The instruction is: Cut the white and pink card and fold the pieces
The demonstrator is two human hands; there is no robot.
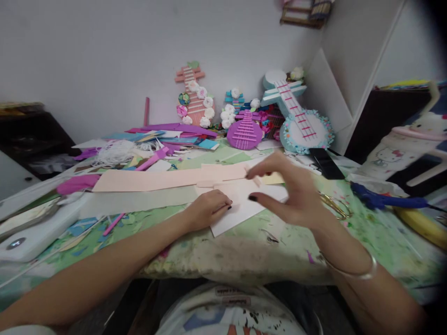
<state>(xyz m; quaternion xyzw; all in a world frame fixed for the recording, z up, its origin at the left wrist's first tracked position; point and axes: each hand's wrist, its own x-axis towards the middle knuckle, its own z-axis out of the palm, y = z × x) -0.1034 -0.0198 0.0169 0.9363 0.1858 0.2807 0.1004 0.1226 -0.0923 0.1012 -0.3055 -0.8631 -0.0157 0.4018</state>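
My left hand (209, 209) rests at the near edge of a white sheet (233, 218), its fingers curled together on a small piece of pale pink paper (233, 188). Over the right part of that sheet is my right hand (293, 195), slightly blurred, thumb and forefinger apart with nothing seen between them. A long pale pink paper strip (146, 180) stretches leftward just beyond my left hand, with a pale greenish-white strip (139, 201) along its near side. Gold-handled scissors (335, 204) lie right of my right hand.
Behind stand a purple paper lute (244, 132), a light blue one (303, 130) and a pink flowered one (199, 107). Right are a black phone (326, 163), a blue glue gun (380, 196), a banana (422, 225) and a cup (394, 149). Paper scraps (174, 132) pile at back left.
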